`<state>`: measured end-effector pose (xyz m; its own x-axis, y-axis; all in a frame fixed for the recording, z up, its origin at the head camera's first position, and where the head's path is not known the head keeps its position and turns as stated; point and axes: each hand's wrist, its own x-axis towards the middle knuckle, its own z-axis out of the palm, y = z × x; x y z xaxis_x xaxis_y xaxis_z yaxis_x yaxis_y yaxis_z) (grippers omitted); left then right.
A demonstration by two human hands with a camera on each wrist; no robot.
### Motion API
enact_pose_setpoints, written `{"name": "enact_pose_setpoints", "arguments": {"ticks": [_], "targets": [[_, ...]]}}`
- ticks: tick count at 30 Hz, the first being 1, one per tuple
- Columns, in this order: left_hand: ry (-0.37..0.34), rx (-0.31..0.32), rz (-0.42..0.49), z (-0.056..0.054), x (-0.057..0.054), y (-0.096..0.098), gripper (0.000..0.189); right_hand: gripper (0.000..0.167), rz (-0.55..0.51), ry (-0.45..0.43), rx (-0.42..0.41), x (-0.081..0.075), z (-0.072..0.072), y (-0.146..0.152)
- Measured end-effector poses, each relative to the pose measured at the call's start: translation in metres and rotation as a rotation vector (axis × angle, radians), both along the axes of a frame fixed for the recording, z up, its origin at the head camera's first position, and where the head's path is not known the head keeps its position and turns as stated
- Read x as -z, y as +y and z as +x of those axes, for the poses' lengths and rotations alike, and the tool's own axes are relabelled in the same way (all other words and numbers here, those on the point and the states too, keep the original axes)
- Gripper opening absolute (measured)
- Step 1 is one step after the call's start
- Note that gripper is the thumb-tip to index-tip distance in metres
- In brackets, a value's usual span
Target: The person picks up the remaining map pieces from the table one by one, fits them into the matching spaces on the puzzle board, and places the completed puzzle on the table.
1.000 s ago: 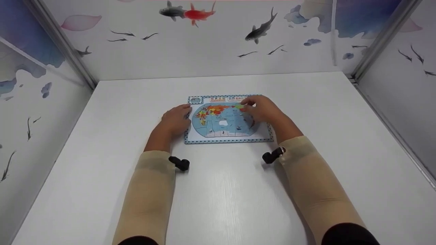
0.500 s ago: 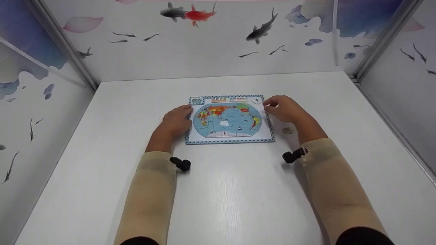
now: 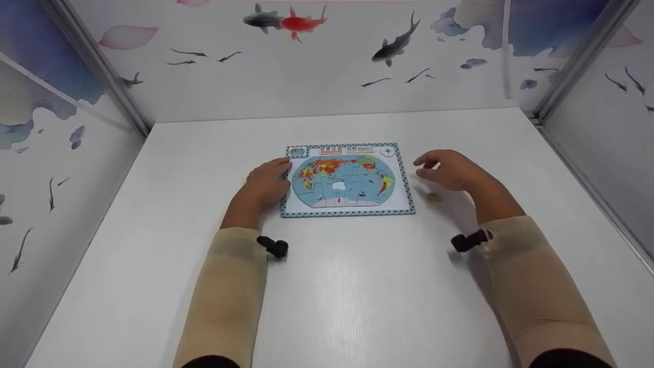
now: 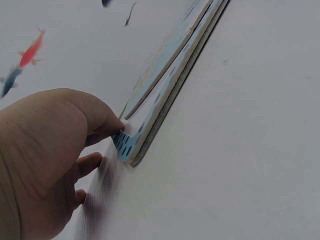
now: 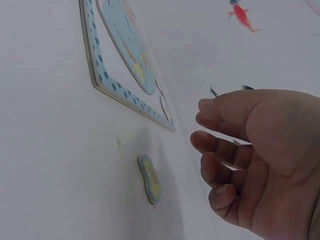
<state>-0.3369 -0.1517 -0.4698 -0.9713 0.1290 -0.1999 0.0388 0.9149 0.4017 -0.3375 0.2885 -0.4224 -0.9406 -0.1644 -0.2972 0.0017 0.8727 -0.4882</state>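
Note:
A world map jigsaw puzzle (image 3: 349,210) in a blue dotted frame lies flat on the table, with a white gap in the blue ocean near its middle. My left hand (image 3: 269,180) rests at the puzzle's left edge. In the left wrist view, the thumb (image 4: 107,122) touches the dotted border near a corner, and the other fingers bend down beside it. Off the puzzle's right side, my right hand (image 3: 449,169) hovers with loosely bent fingers and nothing in them. Below it on the table lies a small loose puzzle piece (image 5: 149,179), pale blue with yellow.
The white table (image 3: 327,286) is bounded by a back wall (image 3: 327,92) painted with fish and by side walls with metal corner posts. Small black devices (image 3: 276,247) are strapped at both sleeve cuffs.
My right hand has moved right, from over the map's upper right to beyond the frame. The map's right part and the loose piece have come into sight. My left hand has stayed at the left edge.

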Motion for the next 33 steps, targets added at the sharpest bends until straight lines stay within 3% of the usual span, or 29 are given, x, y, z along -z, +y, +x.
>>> {"name": "enact_pose_setpoints", "arguments": {"ticks": [5,12,27,33], "targets": [[0.0,0.005,0.009,-0.001,0.002,0.0,0.062,0.044,0.036,-0.001,-0.055,-0.005,0.012,0.011],[-0.007,0.013,0.003,-0.002,0.003,-0.001,0.062,0.043,0.05,0.004,-0.07,-0.004,0.02,0.017],[-0.001,0.018,0.001,0.0,0.002,-0.002,0.062,0.053,0.06,-0.081,-0.074,0.005,0.019,0.03],[-0.001,-0.014,0.011,0.0,0.002,0.0,0.063,0.051,0.065,-0.072,-0.113,0.012,0.016,0.037]]}}
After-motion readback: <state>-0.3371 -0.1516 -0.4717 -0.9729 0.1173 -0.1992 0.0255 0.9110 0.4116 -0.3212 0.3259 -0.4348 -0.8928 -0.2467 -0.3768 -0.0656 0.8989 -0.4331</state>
